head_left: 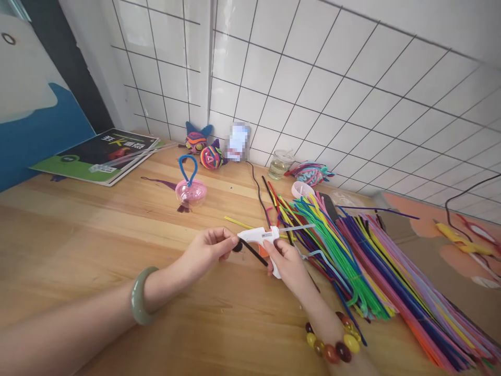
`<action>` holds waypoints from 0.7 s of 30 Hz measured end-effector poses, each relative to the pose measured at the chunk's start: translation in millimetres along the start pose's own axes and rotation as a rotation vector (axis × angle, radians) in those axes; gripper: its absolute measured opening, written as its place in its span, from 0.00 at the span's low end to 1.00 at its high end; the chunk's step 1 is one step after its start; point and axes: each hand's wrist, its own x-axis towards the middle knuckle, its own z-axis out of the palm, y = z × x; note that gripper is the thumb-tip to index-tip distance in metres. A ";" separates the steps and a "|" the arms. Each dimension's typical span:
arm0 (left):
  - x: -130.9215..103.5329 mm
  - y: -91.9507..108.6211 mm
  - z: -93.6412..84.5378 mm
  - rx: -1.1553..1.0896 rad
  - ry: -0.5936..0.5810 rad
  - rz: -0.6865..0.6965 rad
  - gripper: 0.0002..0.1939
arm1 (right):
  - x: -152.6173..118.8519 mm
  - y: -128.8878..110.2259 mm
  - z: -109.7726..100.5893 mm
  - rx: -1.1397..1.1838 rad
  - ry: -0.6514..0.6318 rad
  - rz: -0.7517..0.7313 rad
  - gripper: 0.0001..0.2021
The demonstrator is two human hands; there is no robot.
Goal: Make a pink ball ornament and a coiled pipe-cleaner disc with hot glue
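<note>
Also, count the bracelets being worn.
2. A green bangle circles the left wrist; a beaded bracelet circles the right wrist, on the arm whose hand holds the white glue gun. Any farther up the right arm would be out of frame.

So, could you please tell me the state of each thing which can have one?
Left hand: closed on black stem
Right hand: closed on glue gun
Glue gun: held, nozzle toward left hand
Glue stick: protruding from the gun's back
Black stem: pinched at one end
Blue loop: upright
Magazine: closed, lying flat
Phone: propped up, screen lit
</note>
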 end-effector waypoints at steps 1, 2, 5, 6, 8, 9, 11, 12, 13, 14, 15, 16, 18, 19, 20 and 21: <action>-2.2 2.5 1.4 0.006 -0.004 0.002 0.11 | -1.3 -1.0 0.0 -0.115 0.032 -0.049 0.17; -4.3 5.1 2.7 0.010 -0.005 0.004 0.11 | -2.5 -1.9 -0.3 -0.230 0.083 -0.114 0.16; -8.9 12.9 5.8 0.024 0.015 0.004 0.11 | -4.8 -3.0 -2.4 -0.494 0.241 -0.324 0.14; -9.8 15.0 6.6 0.030 0.019 0.006 0.10 | -5.3 -3.1 -3.4 -0.548 0.276 -0.372 0.13; -10.9 18.1 7.4 0.046 0.029 0.011 0.10 | -6.8 -4.4 -4.9 -0.608 0.327 -0.435 0.12; -11.2 19.0 7.6 0.056 0.033 0.013 0.10 | -8.2 -6.2 -5.2 -0.607 0.344 -0.465 0.11; -11.5 19.6 7.7 0.078 0.040 0.018 0.10 | -13.2 -12.2 -4.2 -0.529 0.359 -0.536 0.10; -11.7 19.5 7.6 0.088 0.042 0.021 0.09 | -16.7 -16.0 -2.7 -0.452 0.355 -0.575 0.09; -11.8 19.0 7.6 0.097 0.039 0.025 0.09 | -20.5 -20.1 -0.8 -0.373 0.336 -0.607 0.09; -12.0 18.3 7.5 0.102 0.033 0.031 0.09 | -24.4 -23.9 1.5 -0.312 0.311 -0.643 0.09; -12.2 17.4 7.4 0.105 0.027 0.039 0.09 | -28.2 -27.1 4.1 -0.279 0.282 -0.680 0.10; -12.3 16.4 7.4 0.105 0.021 0.049 0.09 | -31.4 -29.6 6.7 -0.262 0.265 -0.709 0.10; -12.3 14.4 7.3 0.102 0.015 0.069 0.09 | -36.0 -31.8 11.7 -0.259 0.246 -0.752 0.11; -12.1 13.6 7.4 0.101 0.014 0.074 0.09 | -37.3 -31.7 13.9 -0.263 0.238 -0.769 0.12; -11.9 13.0 7.5 0.100 0.017 0.075 0.09 | -38.2 -31.0 15.8 -0.266 0.229 -0.781 0.13; -11.7 12.6 7.7 0.098 0.022 0.074 0.09 | -38.7 -29.9 17.5 -0.267 0.218 -0.792 0.14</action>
